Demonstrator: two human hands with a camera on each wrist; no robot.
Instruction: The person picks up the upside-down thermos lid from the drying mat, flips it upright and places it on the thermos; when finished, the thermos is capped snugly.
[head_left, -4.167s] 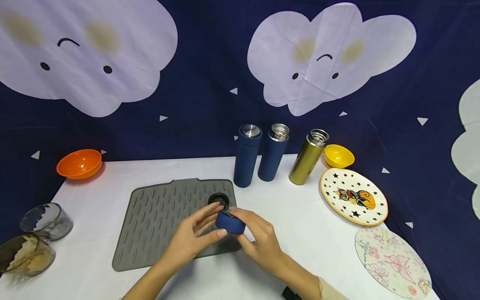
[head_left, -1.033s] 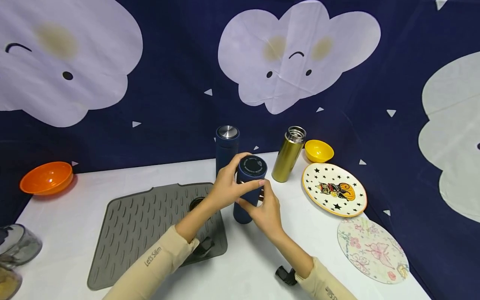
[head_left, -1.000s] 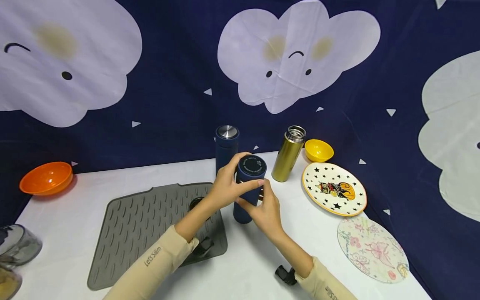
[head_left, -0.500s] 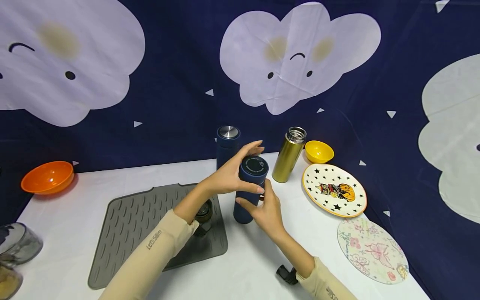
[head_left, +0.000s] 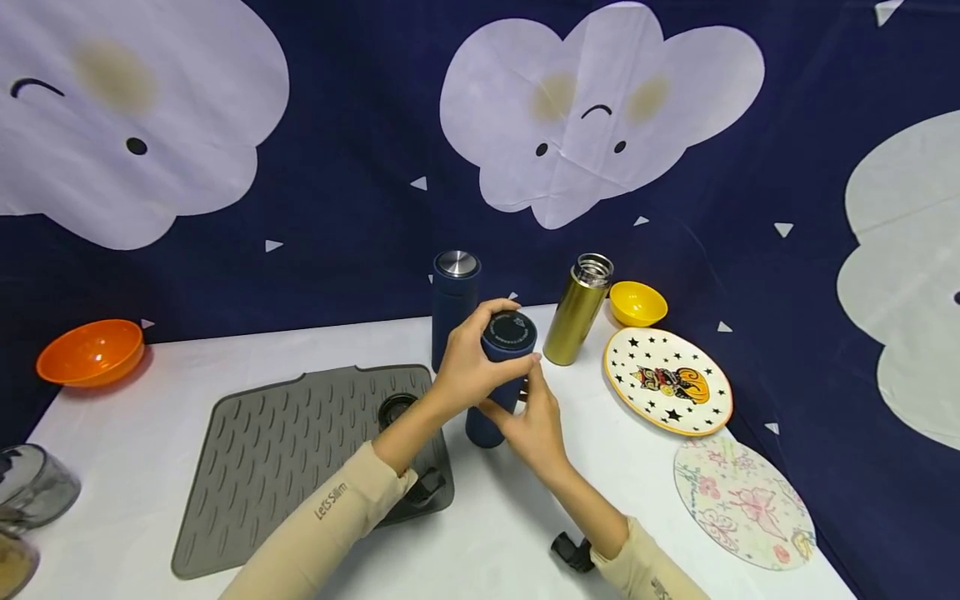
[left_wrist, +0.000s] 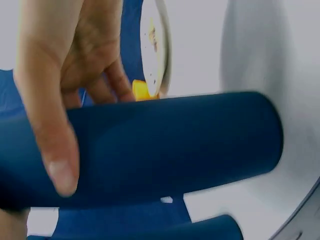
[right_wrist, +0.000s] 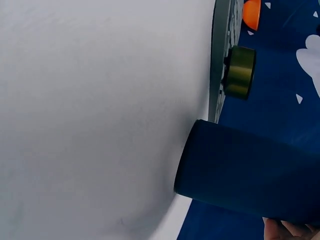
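A dark blue thermos bottle [head_left: 492, 404] appears to stand upright on the white table, near the drying mat. On top of it sits a blue lid with a printed black disc [head_left: 510, 331]. My left hand [head_left: 472, 362] grips the lid, thumb in front and fingers round the back. Lower down, my right hand [head_left: 535, 425] holds the bottle's body from the right; in the left wrist view its thumb [left_wrist: 60, 160] lies across the blue side. Right fingertips [right_wrist: 285, 231] show under the bottle in the right wrist view. Most left fingertips are hidden behind the lid.
A second blue bottle [head_left: 453, 304] and an uncapped gold bottle [head_left: 576, 312] stand behind. A gold lid [right_wrist: 240, 72] sits on the grey mat [head_left: 285, 450]. Around are an orange bowl [head_left: 90, 354], yellow bowl [head_left: 637, 304], star-patterned plate [head_left: 675, 412], round placemat [head_left: 742, 500] and glasses [head_left: 37, 487].
Earlier both hands held the blue lid over the mat, with its bottle uncapped at the back. Half a second ago my left fingers were loosened off the lid; now they grip it again.
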